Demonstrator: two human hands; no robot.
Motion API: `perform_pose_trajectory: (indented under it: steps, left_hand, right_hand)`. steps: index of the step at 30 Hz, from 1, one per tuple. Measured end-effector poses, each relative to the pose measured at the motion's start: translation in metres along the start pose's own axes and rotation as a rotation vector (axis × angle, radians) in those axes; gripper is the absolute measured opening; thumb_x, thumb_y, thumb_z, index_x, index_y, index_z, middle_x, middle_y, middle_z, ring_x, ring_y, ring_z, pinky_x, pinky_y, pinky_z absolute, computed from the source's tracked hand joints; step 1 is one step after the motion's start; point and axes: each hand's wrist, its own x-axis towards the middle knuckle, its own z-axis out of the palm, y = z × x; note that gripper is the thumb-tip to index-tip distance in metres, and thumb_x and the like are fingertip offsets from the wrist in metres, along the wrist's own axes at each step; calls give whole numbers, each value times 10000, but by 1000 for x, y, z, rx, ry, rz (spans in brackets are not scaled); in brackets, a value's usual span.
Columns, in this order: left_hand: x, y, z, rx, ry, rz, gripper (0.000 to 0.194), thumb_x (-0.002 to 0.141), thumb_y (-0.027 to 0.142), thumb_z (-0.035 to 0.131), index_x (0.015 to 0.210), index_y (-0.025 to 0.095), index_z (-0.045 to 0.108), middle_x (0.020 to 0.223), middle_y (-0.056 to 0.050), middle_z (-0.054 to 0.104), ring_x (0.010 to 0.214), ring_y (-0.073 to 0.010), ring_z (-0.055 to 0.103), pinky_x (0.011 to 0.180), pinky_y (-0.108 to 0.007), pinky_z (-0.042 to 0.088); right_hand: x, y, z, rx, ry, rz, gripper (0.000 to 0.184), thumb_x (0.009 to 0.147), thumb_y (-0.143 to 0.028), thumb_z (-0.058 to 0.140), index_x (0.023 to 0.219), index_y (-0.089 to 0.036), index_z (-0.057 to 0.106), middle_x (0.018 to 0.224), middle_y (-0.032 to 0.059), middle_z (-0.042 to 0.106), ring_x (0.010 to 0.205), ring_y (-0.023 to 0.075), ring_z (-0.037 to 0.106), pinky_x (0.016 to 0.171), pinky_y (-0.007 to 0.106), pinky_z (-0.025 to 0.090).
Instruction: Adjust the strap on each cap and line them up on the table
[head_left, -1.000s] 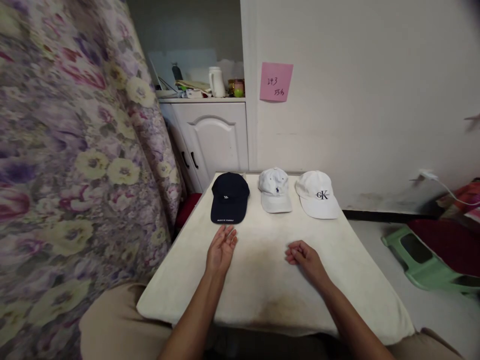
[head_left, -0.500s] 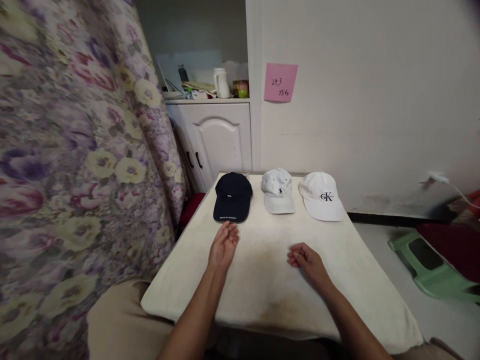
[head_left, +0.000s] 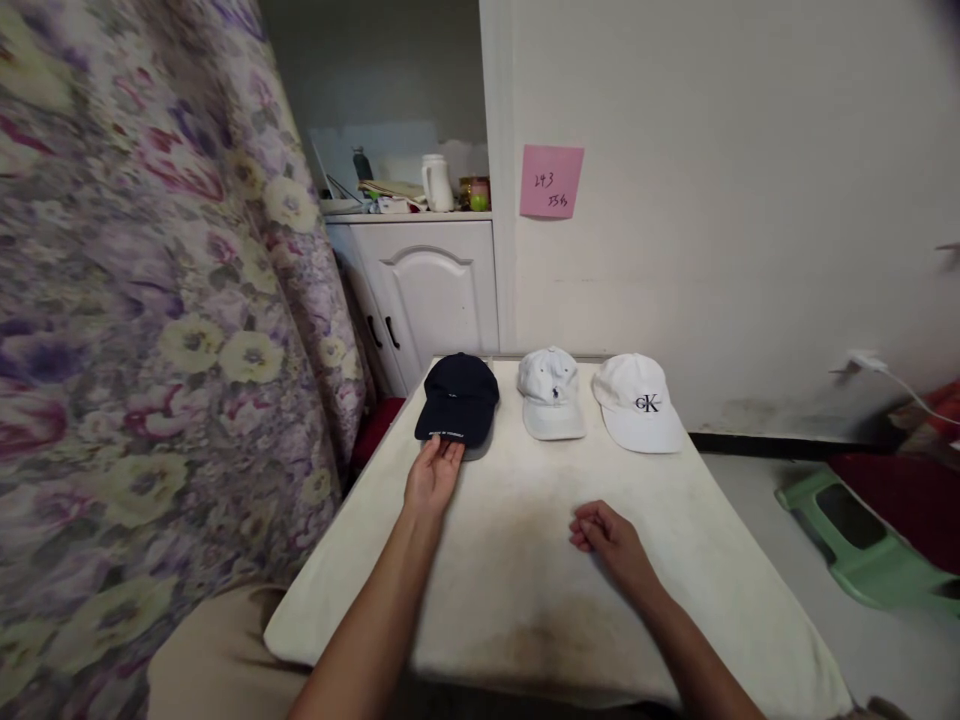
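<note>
Three baseball caps lie in a row along the far side of a cloth-covered table (head_left: 510,590). My left hand (head_left: 435,478) is at the brim of the navy cap (head_left: 459,392) on the left, its thumb by the brim's front edge and its fingertips partly hidden beneath it. That brim is tipped up a little from the cloth. A pale cap with a small dark emblem (head_left: 551,395) sits in the middle. On the right is a white cap with dark letters (head_left: 637,403). My right hand (head_left: 606,535) rests near the table's middle with curled fingers and nothing visible in them.
A floral curtain (head_left: 150,350) hangs close on the left. Behind the table are a white cabinet (head_left: 427,285) and a wall with a pink note (head_left: 551,181). A green stool (head_left: 862,540) stands on the floor at the right.
My left hand has reached forward to the navy cap's brim and taken hold of it; the brim has lifted and tilted slightly. The right hand stays nearly in place. The view has shifted a little.
</note>
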Motion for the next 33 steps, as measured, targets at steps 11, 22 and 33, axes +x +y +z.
perform_pose_trajectory:
  steps: [11,22,33]
  left_hand:
    - [48,24,59,-56,-89,-17,332,959,119,445,1248,194,591,1041,-82,765,977,-200,710,938,-429,544]
    - [-12,-21,67,-80,-269,-125,510,938,3,441,1384,236,524,1127,-66,765,980,-158,734,1018,-348,509]
    - [-131,-123,15,-89,-444,-525,542,825,24,669,1316,246,608,1211,-51,733,1169,-205,652,1065,-329,464]
  right_hand:
    - [1,-4,3,1,-3,-19,178,792,-357,663,879,-203,642,778,35,707,675,193,690,625,302,534]
    - [8,-12,-7,298,-38,76,436,691,-506,813,905,-155,667,826,85,747,706,203,702,685,347,553]
    - [2,-50,-42,800,-43,-121,455,807,-517,728,1188,-271,685,1332,70,655,1250,243,585,1096,412,433]
